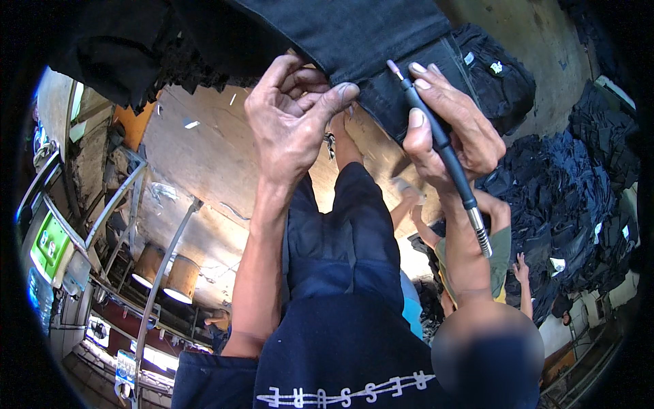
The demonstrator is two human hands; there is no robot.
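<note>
Dark garment cloth (368, 41) with a stitched seam hangs at the top middle. My left hand (293, 112) pinches the lower edge of this cloth between thumb and curled fingers. A slim black pen-shaped rotary tool (441, 140) rests in my right hand (463, 129), gripped between thumb and fingers. Its narrow pinkish tip points up and left, close to the cloth by the seam; I cannot tell whether it touches. A metal spring sleeve forms the tool's lower end.
Dark garments (558, 204) lie heaped along the right, with another dark bundle (501, 75) nearer the cloth. Another person (470, 252) sits at the lower right. Metal frames (170, 252), a green container (50, 242) and round tins (181, 278) stand at the left.
</note>
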